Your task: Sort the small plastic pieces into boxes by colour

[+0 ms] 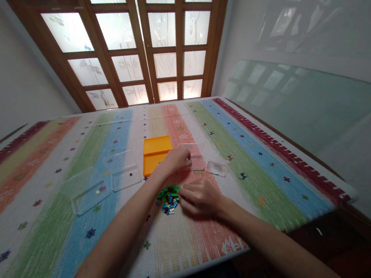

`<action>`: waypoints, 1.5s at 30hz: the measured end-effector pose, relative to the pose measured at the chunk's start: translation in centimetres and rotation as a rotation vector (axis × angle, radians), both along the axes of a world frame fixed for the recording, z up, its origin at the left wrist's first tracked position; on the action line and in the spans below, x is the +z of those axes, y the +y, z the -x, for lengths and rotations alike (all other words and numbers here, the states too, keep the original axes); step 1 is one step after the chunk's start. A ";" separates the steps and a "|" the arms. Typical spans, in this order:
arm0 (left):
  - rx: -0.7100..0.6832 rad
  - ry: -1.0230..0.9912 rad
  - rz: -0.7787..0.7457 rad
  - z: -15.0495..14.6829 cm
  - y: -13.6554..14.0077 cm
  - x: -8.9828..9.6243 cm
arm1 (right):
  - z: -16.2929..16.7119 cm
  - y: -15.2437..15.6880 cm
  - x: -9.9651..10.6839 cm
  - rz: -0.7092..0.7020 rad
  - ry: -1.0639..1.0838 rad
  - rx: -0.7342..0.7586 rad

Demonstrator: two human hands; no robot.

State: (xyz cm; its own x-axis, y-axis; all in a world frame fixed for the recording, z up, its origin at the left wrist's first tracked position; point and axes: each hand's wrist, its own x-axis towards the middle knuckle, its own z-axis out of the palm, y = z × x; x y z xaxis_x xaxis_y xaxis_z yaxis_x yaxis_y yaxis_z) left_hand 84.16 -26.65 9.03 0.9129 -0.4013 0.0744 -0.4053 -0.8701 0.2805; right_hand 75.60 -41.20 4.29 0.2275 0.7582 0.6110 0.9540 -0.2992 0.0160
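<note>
My left hand [177, 159] reaches across to the right, its fingers curled together over a clear plastic box [197, 167]. Whatever sits in those fingertips, if anything, is too small to make out. Closer to me, my right hand [202, 197] is closed too, with its fingertips at the right edge of a small pile of green, blue, dark and pale toy building bricks [168, 199]. The fingers themselves hide what they may be pinching. Behind my left forearm lies an open orange case [157, 145], its lower half partly covered by the hand and wrist.
Left of the orange case are two clear boxes, a nearer-centre box [126, 178] and a larger box [91, 198] with a yellowish piece inside. A small clear tray [217, 168] sits to the right. The striped tablecloth [126, 256] covers the table; walls flank it.
</note>
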 end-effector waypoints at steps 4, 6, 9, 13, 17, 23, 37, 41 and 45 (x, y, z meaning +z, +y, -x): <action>-0.016 -0.020 0.026 0.6 0.5 0.6 | 0.0 -0.1 -0.2 -0.007 -0.004 0.008; -0.012 -0.045 0.054 1.5 1.5 1.3 | -0.1 -0.2 -0.1 -0.011 0.001 0.001; -0.008 -0.094 0.166 3.5 3.7 2.3 | -0.2 -0.6 0.2 -0.027 0.018 -0.040; -0.057 -0.074 0.229 6.9 7.2 2.3 | -0.4 -1.0 0.5 -0.068 0.103 -0.077; -0.115 0.034 0.241 9.8 9.8 1.2 | -0.1 -1.0 0.3 -0.062 0.274 0.017; -0.182 0.219 0.348 12.9 10.9 -0.5 | 0.4 -0.5 -0.1 -0.042 0.402 0.104; -0.189 0.204 0.280 14.0 10.3 -1.4 | 0.5 -0.4 -0.5 -0.082 0.319 0.053; -0.182 0.207 0.287 14.0 10.1 -1.3 | 0.6 -0.3 -0.4 -0.062 0.269 0.041; -0.191 0.207 0.284 14.0 10.0 -1.2 | 0.6 -0.3 -0.2 -0.069 0.228 0.036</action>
